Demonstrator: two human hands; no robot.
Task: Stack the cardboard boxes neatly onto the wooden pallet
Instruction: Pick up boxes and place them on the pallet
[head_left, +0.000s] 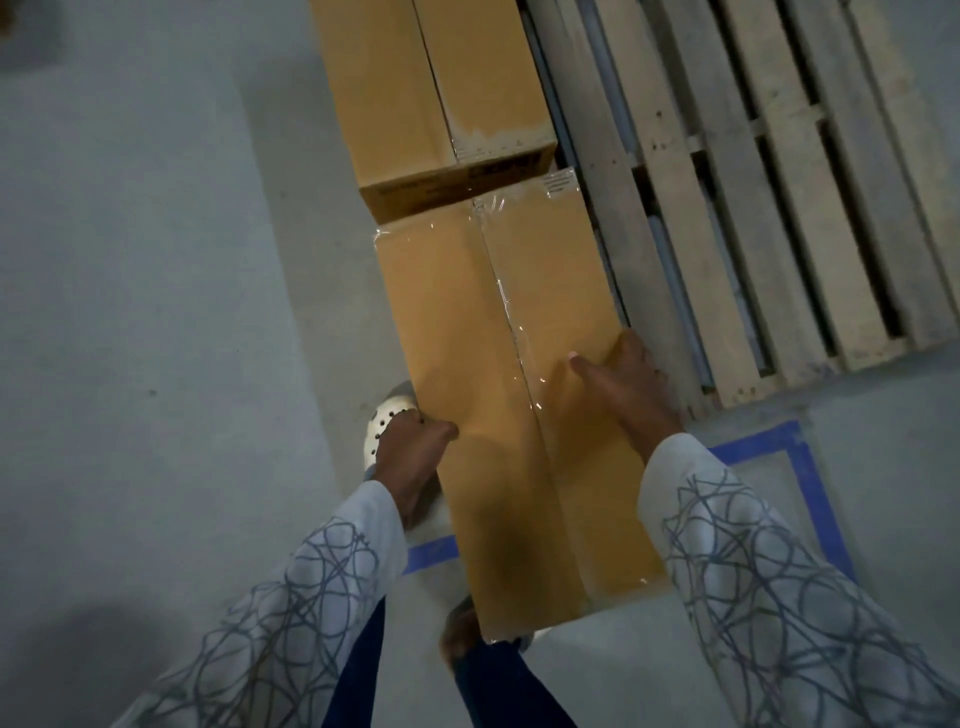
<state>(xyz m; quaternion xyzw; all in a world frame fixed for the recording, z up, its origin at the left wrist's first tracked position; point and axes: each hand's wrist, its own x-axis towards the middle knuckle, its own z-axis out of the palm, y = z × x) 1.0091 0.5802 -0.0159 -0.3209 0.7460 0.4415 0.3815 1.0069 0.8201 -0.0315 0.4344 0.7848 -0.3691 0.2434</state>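
No legible wording anywhere, only dark print on the far cardboard box (436, 104), too blurred to read.

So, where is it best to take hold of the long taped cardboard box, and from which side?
Take the long cardboard box by its two long side edges near mid-length, coming from left and right, as the left grip and right grip do. It is narrow across, and its taped top is smooth with no handle.

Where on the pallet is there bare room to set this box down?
Bare slats of the pallet run right of the far box to the right edge. Crowded at left, where the held box sits close to it.
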